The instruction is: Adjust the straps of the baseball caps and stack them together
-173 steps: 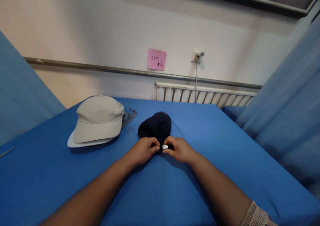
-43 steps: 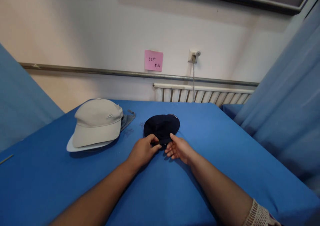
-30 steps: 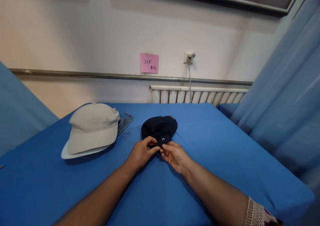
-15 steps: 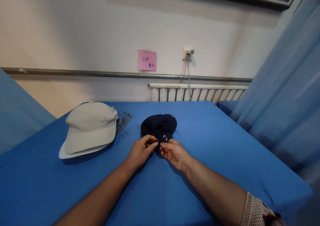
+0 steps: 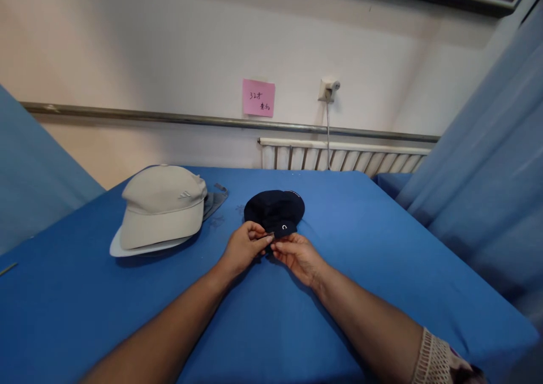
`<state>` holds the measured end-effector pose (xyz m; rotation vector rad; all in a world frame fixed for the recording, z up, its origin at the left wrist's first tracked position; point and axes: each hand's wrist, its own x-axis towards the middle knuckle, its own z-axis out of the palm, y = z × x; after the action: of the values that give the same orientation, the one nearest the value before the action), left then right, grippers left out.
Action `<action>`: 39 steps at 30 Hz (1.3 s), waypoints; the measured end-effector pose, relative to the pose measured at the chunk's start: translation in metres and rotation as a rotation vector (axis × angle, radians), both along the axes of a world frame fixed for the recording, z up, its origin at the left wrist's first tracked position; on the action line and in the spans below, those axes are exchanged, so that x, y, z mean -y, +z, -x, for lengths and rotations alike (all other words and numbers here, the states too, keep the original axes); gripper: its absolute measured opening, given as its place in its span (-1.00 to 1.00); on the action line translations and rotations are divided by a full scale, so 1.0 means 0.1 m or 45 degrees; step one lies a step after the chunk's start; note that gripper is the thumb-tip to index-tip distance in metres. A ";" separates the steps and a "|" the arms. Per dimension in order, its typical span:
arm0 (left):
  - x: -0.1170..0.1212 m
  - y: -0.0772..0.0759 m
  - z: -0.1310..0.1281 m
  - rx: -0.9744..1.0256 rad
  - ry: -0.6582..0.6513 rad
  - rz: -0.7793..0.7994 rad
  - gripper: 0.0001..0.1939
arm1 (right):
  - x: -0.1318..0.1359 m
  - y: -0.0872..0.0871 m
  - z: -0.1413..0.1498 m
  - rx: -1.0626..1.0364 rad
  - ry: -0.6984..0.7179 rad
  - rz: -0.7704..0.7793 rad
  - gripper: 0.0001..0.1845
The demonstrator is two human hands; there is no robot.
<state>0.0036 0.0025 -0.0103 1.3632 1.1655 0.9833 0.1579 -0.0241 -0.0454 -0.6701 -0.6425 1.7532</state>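
A dark navy cap [image 5: 271,206] lies upside down or on its side on the blue-covered table, with a small white mark on its near edge. My left hand [image 5: 246,244] pinches the cap's near end between thumb and fingers. From the other side, my right hand [image 5: 299,257] grips the same end, its fingertips close to those of the left. Exactly what part they hold, perhaps a strap, is too small to make out. To the left rests a beige cap [image 5: 165,203] stacked on a pale cap [image 5: 123,249], with a grey strapped piece [image 5: 215,200] sticking out behind.
The blue-covered table [image 5: 254,339] spreads under everything. Light blue curtains [image 5: 475,146] hang on both sides. Behind stand a wall with a pink note [image 5: 258,98], a socket with a plug [image 5: 328,90], a metal rail [image 5: 190,118] and a white radiator [image 5: 339,156].
The view has shifted slightly, so the scene sits a little further right. Both hands stay on the navy cap's near end; its white mark has turned and the left thumb has moved closer to the right hand.
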 end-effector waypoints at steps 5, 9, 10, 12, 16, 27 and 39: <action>0.01 0.01 0.00 0.008 -0.004 0.032 -0.60 | 0.00 0.00 -0.01 0.057 -0.042 0.050 -0.66; -0.01 0.00 0.00 -0.006 -0.011 0.038 -0.60 | 0.00 0.01 0.00 0.090 -0.072 0.061 -0.63; -0.02 0.00 0.00 -0.008 -0.014 0.039 -0.60 | 0.00 0.01 0.00 0.104 -0.091 0.061 -0.63; -0.03 -0.02 0.00 -0.010 -0.021 0.043 -0.58 | -0.01 0.01 0.00 0.138 -0.141 0.070 -0.62; -0.02 -0.03 0.00 -0.029 -0.035 0.066 -0.58 | -0.02 0.00 0.01 0.200 -0.166 0.106 -0.60; -0.04 -0.01 0.00 -0.033 0.006 0.084 -0.57 | -0.01 0.01 -0.01 0.112 -0.087 0.037 -0.82; -0.05 -0.05 -0.02 0.005 -0.005 0.127 -0.53 | 0.00 0.01 0.03 0.226 -0.119 0.013 -0.62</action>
<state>0.0057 0.0080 -0.0151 1.2836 1.1926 0.9125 0.1549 -0.0238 -0.0441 -0.8563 -0.7119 1.6232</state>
